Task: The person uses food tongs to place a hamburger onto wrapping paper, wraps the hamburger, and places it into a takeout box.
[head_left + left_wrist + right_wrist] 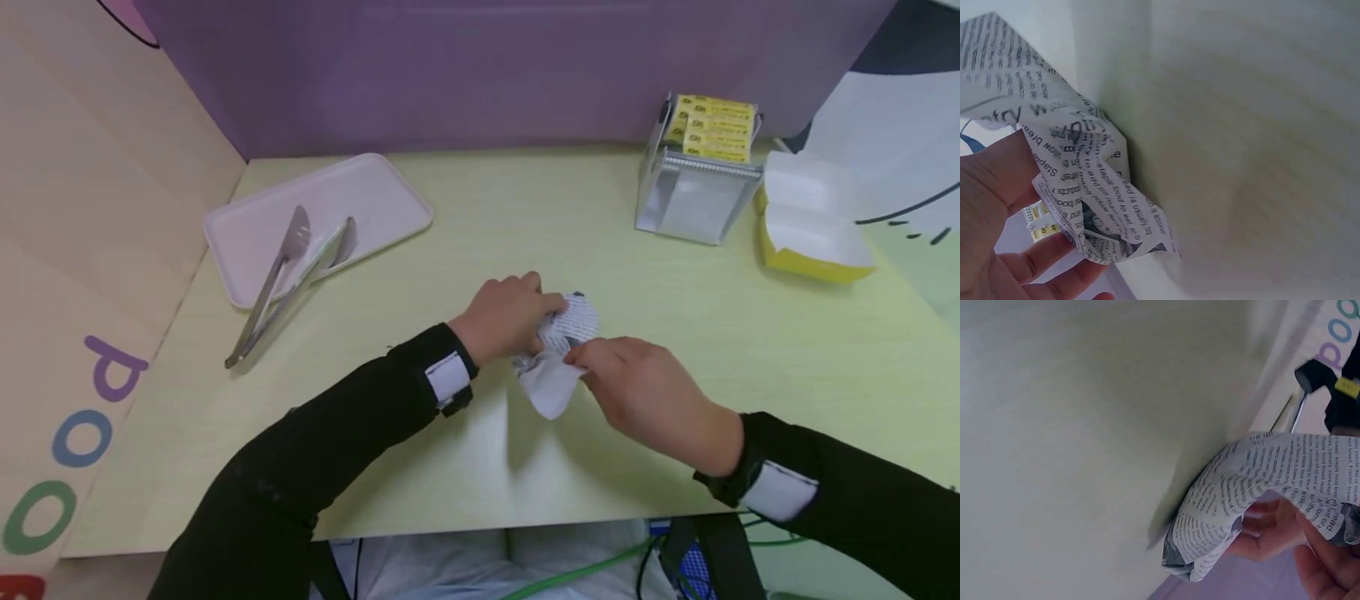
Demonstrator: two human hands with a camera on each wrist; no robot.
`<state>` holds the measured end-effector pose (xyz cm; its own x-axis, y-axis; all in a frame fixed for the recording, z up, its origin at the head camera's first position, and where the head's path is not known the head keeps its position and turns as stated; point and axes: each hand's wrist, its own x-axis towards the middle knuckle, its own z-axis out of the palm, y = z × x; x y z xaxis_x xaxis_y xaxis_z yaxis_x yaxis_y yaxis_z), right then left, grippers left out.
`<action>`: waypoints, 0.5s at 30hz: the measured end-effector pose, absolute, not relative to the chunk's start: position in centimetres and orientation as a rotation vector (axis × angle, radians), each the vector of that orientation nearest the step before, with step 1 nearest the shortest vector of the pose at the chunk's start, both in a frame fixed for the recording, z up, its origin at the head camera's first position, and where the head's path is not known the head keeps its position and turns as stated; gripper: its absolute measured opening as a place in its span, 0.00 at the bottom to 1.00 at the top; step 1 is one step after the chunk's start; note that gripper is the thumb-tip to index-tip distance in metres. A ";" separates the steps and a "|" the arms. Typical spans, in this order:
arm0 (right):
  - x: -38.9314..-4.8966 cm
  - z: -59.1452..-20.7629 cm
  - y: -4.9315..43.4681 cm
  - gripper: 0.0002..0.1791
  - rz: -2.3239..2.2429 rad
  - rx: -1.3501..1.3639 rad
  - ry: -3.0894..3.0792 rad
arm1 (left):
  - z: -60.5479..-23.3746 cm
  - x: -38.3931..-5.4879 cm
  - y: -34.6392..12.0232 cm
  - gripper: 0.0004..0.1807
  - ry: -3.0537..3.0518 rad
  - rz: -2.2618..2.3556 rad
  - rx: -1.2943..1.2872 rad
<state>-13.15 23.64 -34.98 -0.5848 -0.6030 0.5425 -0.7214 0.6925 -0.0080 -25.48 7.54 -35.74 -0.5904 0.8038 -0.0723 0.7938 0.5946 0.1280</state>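
Left hand (506, 321): thumb and fingers curled around the creased printed paper (549, 379).
Right hand (652, 400): fingertips pinch its lower edge.
Printed paper: between the hands, over the near half of the counter (465, 242).
Step in hand: apparently unfolding or shaping the sheet.
Next move: likely calls for a steady left grip while the right draws the edge.

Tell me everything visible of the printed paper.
The paper looks thin: white, with small dark print, "staple food" among it, and grey patches. Crumpled and folded, it has a paler flap on its near side. It is over the middle of the table; the left grip holds its left side, the right grip pinches its near right edge. Whether it touches the table is unclear.
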 end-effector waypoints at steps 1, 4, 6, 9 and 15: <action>-13.4 -34.8 23.7 0.18 0.325 0.991 -2.419 | -35.8 -25.4 7.5 0.29 2.696 0.130 1.357; -14.2 -34.4 23.7 0.16 0.383 0.925 -2.486 | -35.9 -25.2 7.4 0.26 2.701 0.145 1.365; -14.6 -34.3 23.7 0.14 0.414 0.895 -2.516 | -35.9 -25.1 7.4 0.23 2.703 0.157 1.377; -15.5 -34.1 23.8 0.12 0.439 0.863 -2.533 | -36.0 -25.0 7.2 0.19 2.702 0.186 1.404; -17.4 -34.1 24.0 0.07 0.519 0.727 -2.605 | -36.2 -25.0 6.9 0.19 2.713 0.212 1.458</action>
